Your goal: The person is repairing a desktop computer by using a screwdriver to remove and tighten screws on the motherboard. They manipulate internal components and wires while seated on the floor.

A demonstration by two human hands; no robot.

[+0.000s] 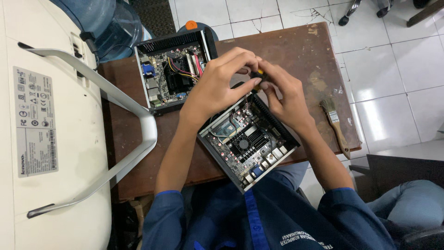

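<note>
Pinching a small yellow-and-black tool with both hands, I hold it just above the far edge of the open mini computer, so its tip stays over the bare board. My left hand and right hand have fingertips clamped together on it. Beyond that computer sits a second opened case; right of it lies a paintbrush, near the table edge, with bare wood between.
</note>
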